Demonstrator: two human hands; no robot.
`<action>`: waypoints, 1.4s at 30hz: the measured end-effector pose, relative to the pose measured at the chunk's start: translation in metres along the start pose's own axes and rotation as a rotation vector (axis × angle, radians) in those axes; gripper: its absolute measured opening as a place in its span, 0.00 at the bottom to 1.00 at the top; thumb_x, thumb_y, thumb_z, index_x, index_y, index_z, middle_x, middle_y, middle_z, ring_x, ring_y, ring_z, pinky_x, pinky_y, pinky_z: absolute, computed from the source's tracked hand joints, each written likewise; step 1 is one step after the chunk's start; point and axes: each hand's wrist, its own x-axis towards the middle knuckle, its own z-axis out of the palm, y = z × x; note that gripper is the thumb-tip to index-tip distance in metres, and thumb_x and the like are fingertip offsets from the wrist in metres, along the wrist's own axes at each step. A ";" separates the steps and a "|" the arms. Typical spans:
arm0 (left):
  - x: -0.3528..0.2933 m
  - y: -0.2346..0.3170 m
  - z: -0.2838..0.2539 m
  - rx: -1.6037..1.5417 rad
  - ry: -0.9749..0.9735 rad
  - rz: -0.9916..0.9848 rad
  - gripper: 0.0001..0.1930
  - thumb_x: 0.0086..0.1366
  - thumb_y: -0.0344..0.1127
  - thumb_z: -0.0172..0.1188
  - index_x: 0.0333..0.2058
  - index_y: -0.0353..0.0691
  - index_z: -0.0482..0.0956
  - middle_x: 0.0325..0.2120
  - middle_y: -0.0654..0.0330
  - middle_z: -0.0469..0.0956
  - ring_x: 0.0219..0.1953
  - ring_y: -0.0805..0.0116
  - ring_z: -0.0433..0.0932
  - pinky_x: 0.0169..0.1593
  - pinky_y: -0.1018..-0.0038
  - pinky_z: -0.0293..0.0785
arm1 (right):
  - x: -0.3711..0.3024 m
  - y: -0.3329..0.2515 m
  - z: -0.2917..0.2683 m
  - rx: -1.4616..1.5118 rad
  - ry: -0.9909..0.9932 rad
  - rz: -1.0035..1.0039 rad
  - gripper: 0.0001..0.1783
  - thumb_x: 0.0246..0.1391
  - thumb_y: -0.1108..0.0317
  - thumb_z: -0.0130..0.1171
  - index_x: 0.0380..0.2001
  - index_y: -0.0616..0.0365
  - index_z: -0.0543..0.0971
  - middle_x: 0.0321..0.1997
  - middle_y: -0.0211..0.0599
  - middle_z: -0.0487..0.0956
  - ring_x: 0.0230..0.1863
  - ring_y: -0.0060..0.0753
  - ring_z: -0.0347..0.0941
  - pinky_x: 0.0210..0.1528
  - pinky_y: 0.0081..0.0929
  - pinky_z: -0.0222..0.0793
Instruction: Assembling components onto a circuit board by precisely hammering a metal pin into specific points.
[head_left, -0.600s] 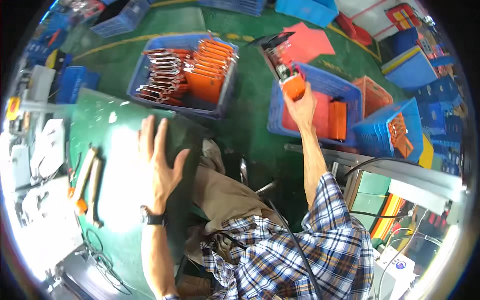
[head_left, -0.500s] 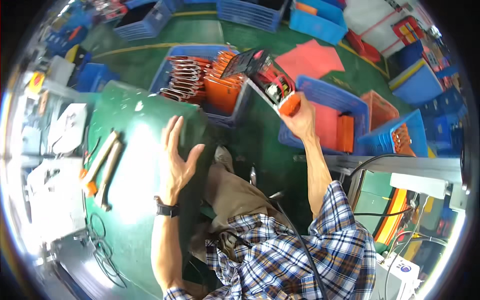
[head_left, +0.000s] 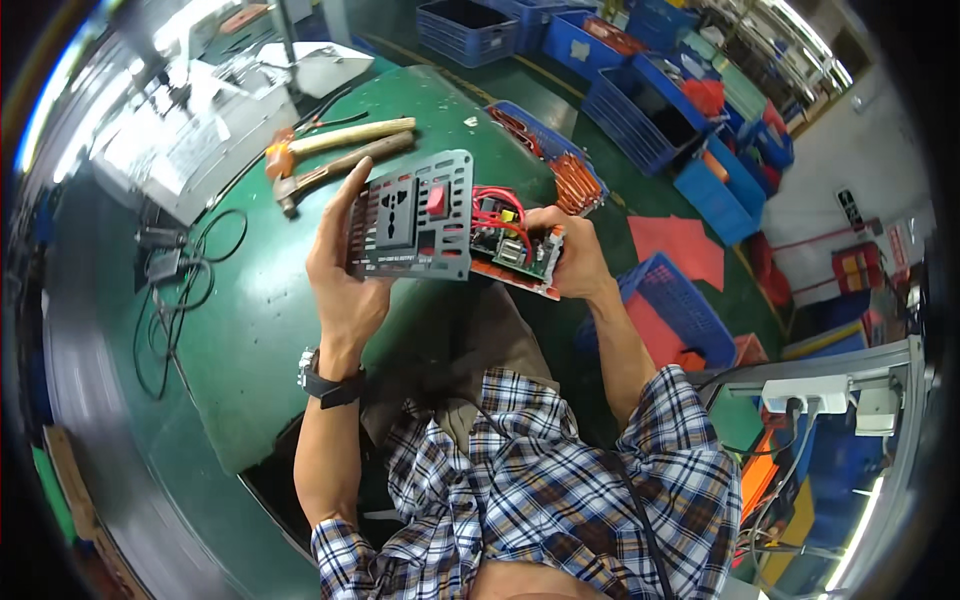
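Observation:
Both hands hold up one electronic unit above my lap. My left hand (head_left: pixel 345 265) grips its grey front panel (head_left: pixel 415 215), which carries a socket and a red switch. My right hand (head_left: pixel 570 255) holds the other end, where a green circuit board (head_left: pixel 515 255) with red wires sits on an orange base. A black watch is on my left wrist.
A green table (head_left: pixel 240 330) lies to my left with two wooden-handled hammers (head_left: pixel 345 150), black cables (head_left: pixel 175 290) and white equipment (head_left: pixel 190 130). Blue crates (head_left: pixel 640 110) stand on the green floor ahead and to the right; one (head_left: pixel 670 310) sits by my right elbow. A power strip (head_left: pixel 815 390) is mounted at right.
My right hand has brought the unit from the blue crates to in front of me. My left hand, open over the table before, now grips its grey panel. The view has swung toward the table.

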 end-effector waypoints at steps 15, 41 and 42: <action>0.030 0.032 -0.041 0.089 -0.085 -0.378 0.25 0.62 0.34 0.68 0.56 0.30 0.76 0.35 0.53 0.85 0.36 0.71 0.84 0.43 0.77 0.80 | 0.025 -0.012 0.020 -0.023 -0.181 -0.160 0.30 0.32 0.75 0.75 0.44 0.61 0.76 0.33 0.38 0.80 0.29 0.30 0.77 0.35 0.26 0.74; -0.043 0.082 -0.033 0.498 0.676 0.041 0.11 0.72 0.33 0.53 0.40 0.28 0.77 0.25 0.61 0.73 0.29 0.76 0.71 0.36 0.78 0.66 | 0.112 -0.029 0.146 0.546 -0.455 0.006 0.45 0.32 0.60 0.85 0.55 0.59 0.73 0.45 0.37 0.79 0.47 0.26 0.76 0.51 0.29 0.75; -0.044 0.086 -0.040 0.538 0.717 0.018 0.11 0.72 0.33 0.54 0.40 0.29 0.77 0.25 0.62 0.73 0.30 0.77 0.70 0.36 0.78 0.65 | 0.120 -0.032 0.160 0.522 -0.466 -0.048 0.45 0.33 0.59 0.84 0.54 0.60 0.72 0.43 0.39 0.80 0.46 0.29 0.78 0.49 0.30 0.76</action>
